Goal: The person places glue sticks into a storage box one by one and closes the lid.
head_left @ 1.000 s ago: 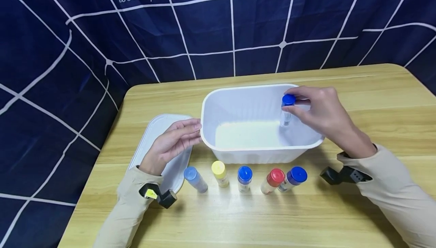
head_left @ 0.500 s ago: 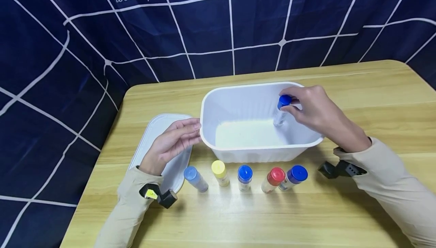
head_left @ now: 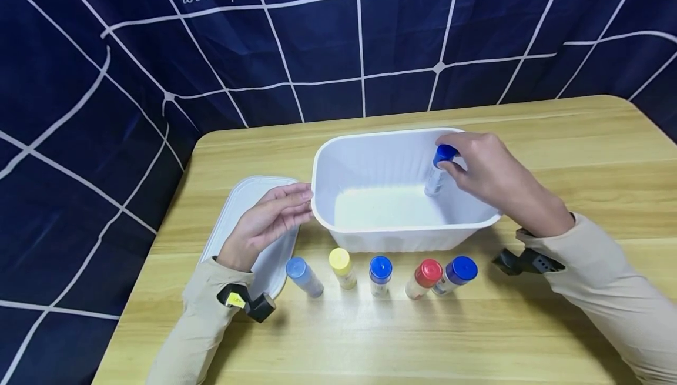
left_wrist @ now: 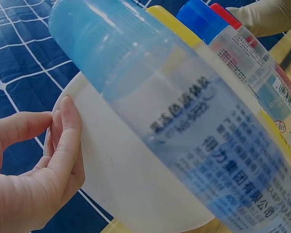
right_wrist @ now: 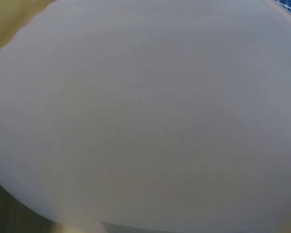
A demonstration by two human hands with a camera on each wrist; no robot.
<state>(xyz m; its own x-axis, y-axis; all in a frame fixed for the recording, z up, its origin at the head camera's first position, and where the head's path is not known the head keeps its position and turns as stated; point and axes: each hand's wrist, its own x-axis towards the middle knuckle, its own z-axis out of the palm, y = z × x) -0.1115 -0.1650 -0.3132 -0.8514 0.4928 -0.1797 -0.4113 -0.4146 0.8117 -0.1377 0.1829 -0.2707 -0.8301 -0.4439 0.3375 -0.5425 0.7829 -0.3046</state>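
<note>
Right hand (head_left: 494, 170) pinches a blue-capped bottle (head_left: 435, 180) by the cap, inside the white box (head_left: 394, 241), toward its right end. Change over the last second: bottle's base has swung a bit left, so it now leans (almost no shift in the latest half second). Meaning: bottle is inside the box's walls but not let go; placement looks unfinished. Base contact with the floor: can't tell. Left hand (head_left: 272, 220), fingers fairly straight, touches the box's left end. Five other bottles (head_left: 380, 279) stand outside, along the box's near side.
</note>
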